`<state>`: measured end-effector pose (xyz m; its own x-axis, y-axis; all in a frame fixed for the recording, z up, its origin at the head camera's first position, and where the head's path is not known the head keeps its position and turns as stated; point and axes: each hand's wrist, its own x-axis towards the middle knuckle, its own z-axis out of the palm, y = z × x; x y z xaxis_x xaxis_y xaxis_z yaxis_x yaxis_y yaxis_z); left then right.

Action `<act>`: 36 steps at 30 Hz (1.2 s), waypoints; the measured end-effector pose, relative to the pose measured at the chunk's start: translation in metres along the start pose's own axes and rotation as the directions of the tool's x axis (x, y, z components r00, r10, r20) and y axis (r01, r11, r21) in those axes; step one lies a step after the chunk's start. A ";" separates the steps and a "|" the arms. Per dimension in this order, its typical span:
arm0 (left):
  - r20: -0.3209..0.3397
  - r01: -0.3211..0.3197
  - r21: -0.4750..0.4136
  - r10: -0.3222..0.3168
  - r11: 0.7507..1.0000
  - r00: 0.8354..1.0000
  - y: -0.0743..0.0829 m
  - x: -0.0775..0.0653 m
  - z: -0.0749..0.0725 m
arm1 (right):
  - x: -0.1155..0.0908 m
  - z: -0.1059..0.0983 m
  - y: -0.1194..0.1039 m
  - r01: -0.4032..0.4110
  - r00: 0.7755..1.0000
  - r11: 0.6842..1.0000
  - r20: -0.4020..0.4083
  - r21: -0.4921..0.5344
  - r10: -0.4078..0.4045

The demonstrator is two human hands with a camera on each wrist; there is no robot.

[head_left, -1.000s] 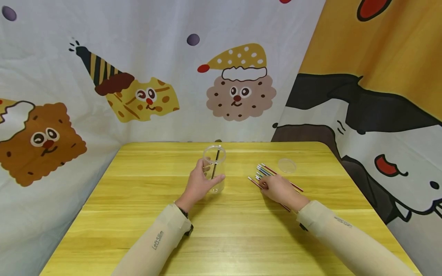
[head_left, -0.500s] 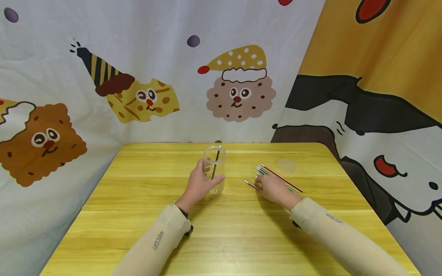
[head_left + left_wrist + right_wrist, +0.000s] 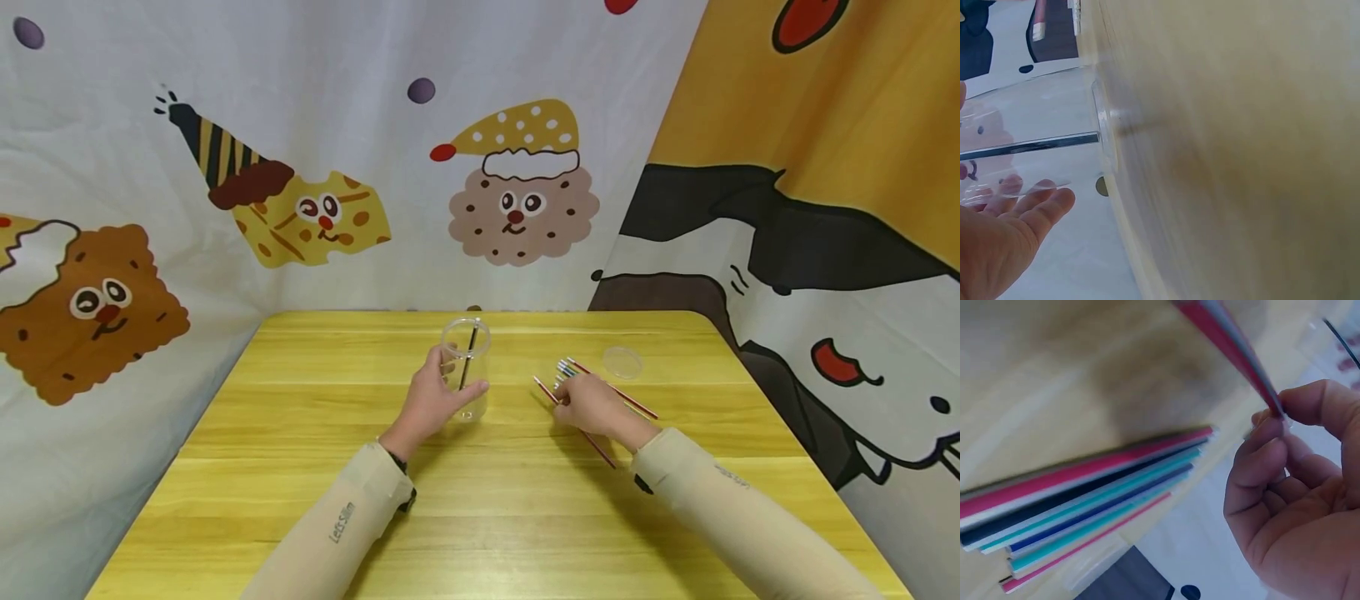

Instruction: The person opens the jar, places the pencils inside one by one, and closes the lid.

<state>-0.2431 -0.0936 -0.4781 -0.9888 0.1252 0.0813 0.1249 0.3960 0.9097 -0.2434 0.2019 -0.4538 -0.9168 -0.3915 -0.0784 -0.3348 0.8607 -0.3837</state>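
While aslant, red pencil (image 3: 597, 447) white-end forward-left.

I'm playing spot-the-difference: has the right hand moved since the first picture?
Yes, a little: in the head view, the right hand has moved left, judged against the round clear lid, which stayed put.

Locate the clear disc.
Head view: the clear disc lies on the right side of the table, near its far edge, just beyond the pencils and the right hand.
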 end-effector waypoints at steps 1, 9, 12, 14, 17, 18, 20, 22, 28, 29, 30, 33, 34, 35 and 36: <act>0.001 0.001 0.000 -0.001 1.000 1.000 0.000 0.000 0.000 | 0.000 -0.004 -0.001 -0.006 1.000 0.999 0.010 0.046 0.005; 0.003 0.000 -0.008 0.000 1.000 1.000 -0.001 -0.002 0.001 | 0.000 -0.027 -0.006 -0.079 0.995 0.948 -0.027 0.307 0.091; 0.006 0.003 -0.013 -0.003 1.000 1.000 -0.001 -0.002 0.001 | 0.000 -0.034 -0.007 -0.104 0.991 0.913 -0.034 0.394 0.128; 0.006 0.004 -0.016 -0.004 1.000 1.000 -0.001 -0.002 0.001 | 0.001 -0.039 -0.007 -0.108 0.989 0.891 -0.045 0.441 0.141; 0.003 0.000 -0.013 0.000 1.000 1.000 -0.002 -0.002 0.001 | 0.002 -0.045 -0.007 -0.085 0.986 0.880 -0.086 0.468 0.141; 0.002 -0.004 -0.013 0.004 1.000 1.000 -0.002 -0.001 0.001 | 0.003 -0.047 -0.007 -0.071 0.985 0.880 -0.107 0.470 0.137; -0.001 -0.010 -0.011 0.010 1.000 1.000 -0.002 -0.001 0.001 | 0.004 -0.049 -0.007 -0.044 0.981 0.880 -0.145 0.472 0.126; -0.002 -0.013 -0.011 0.013 1.000 1.000 -0.002 -0.001 0.002 | 0.006 -0.050 -0.007 -0.032 0.976 0.880 -0.176 0.475 0.130; 0.001 -0.013 -0.007 0.013 1.000 1.000 -0.003 -0.002 0.002 | 0.007 -0.056 -0.011 0.019 0.958 0.841 -0.250 0.540 0.139; 0.001 -0.013 -0.005 0.013 1.000 1.000 -0.004 -0.002 0.002 | 0.008 -0.058 -0.012 0.041 0.952 0.833 -0.274 0.552 0.135; -0.001 -0.014 -0.004 0.014 1.000 1.000 -0.004 -0.002 0.002 | 0.008 -0.059 -0.013 0.069 0.945 0.820 -0.300 0.568 0.128; -0.003 -0.017 0.004 0.017 1.000 1.000 -0.003 -0.001 0.002 | 0.009 -0.064 -0.015 0.165 0.917 0.790 -0.387 0.591 0.098; -0.004 -0.019 0.006 0.019 1.000 1.000 -0.003 -0.001 0.002 | 0.009 -0.066 -0.015 0.192 0.905 0.784 -0.416 0.591 0.092; -0.004 -0.019 0.006 0.019 1.000 1.000 -0.003 -0.001 0.002 | 0.009 -0.069 -0.016 0.218 0.893 0.777 -0.443 0.590 0.086; -0.004 -0.020 0.005 0.021 1.000 1.000 -0.003 -0.001 0.003 | 0.009 -0.071 -0.017 0.242 0.882 0.767 -0.464 0.595 0.082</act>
<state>-0.2426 -0.0925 -0.4818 -0.9863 0.1297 0.1015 0.1456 0.3983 0.9056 -0.2613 0.2066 -0.3825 -0.9369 -0.1239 0.3269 -0.3493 0.3713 -0.8603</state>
